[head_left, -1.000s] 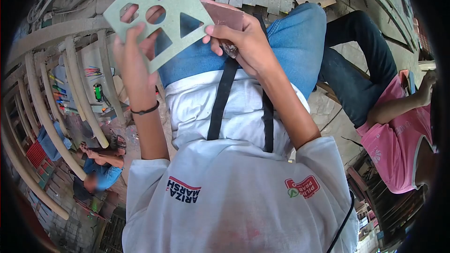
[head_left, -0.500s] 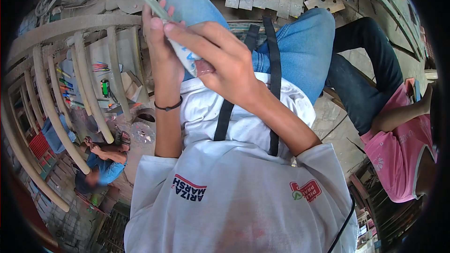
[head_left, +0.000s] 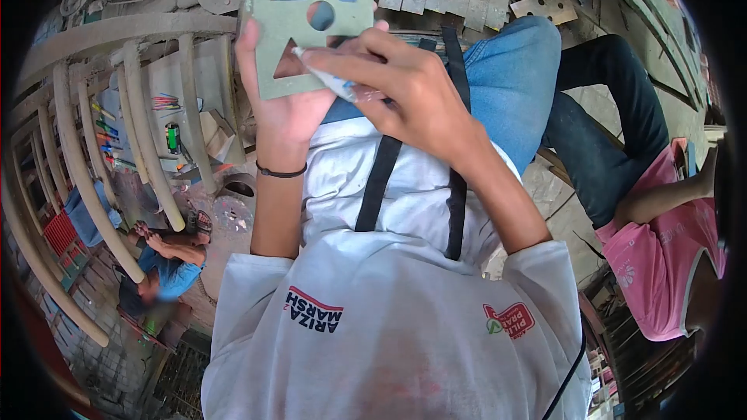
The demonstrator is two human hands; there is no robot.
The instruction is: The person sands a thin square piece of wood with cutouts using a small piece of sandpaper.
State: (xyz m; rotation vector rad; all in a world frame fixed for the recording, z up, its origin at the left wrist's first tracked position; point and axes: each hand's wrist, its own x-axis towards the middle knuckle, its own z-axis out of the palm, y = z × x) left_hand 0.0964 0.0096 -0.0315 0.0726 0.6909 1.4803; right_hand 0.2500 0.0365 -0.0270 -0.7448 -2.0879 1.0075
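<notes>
A pale green shape-sorter board point(head_left: 284, 19) with square, hexagonal, round and triangular holes is tilted up in front of my lap. My left hand point(head_left: 289, 118) is wrapped round it from behind and below, with the thumb at the left edge. In my right hand point(head_left: 416, 82) is a small white plastic squeeze bag point(head_left: 336, 85) with blue marks, pinched between thumb and fingers. Its narrow tip lies by the triangular hole. What is inside the bag cannot be told.
A curved wooden railing point(head_left: 124, 35) stands on my left, with coloured pens and a green can point(head_left: 173, 137) behind it. A person in blue point(head_left: 180, 278) sits lower left. Close on my right sits a person in pink point(head_left: 650, 272). Wooden planks point(head_left: 467, 4) lie ahead.
The board, seen nearly edge-on before, has turned so its face with the holes shows. My right hand moved slightly right, and the bag's tip is now at the triangular hole.
</notes>
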